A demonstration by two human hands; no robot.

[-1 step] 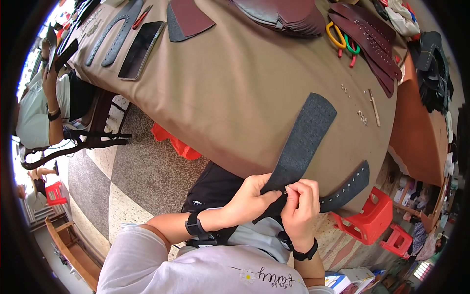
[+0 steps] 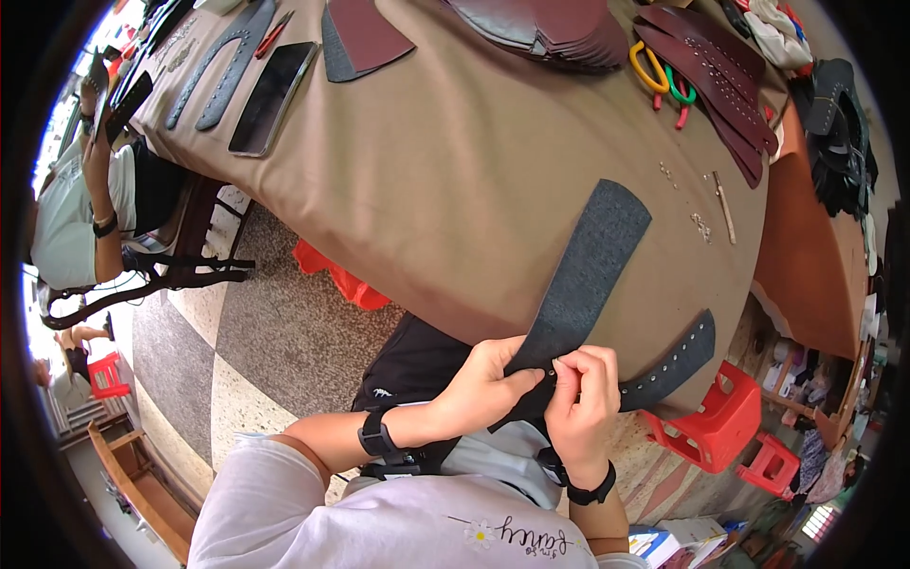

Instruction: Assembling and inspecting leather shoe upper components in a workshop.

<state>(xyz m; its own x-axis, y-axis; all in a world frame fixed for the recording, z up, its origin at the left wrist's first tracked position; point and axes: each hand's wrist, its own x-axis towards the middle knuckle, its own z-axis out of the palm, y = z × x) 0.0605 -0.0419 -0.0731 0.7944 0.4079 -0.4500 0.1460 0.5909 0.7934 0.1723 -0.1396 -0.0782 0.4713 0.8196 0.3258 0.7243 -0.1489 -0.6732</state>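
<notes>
A dark blue-grey leather piece (image 2: 590, 261) bends in a curve in front of me, its wide arm over the near edge of the table. Along its other arm, which comes out to the right of my hands, runs a row of small metal studs. My left hand (image 2: 488, 384) is closed on the piece's lower part, thumb on top. Thumb and fingers of my right hand (image 2: 580, 394) pinch at the leather right beside the left thumb. A small stud or hole shows between the two thumbs; whether the right fingertips also hold a stud is hidden.
On the brown-covered table (image 2: 427, 180) lie a phone (image 2: 273, 100), maroon leather stacks (image 2: 569, 33), yellow-handled (image 2: 648, 68) and green-handled tools (image 2: 681, 87), loose studs (image 2: 700, 228) and a thin rod (image 2: 724, 209). A red stool (image 2: 711, 422) stands at right; another person (image 2: 81, 213) sits at left.
</notes>
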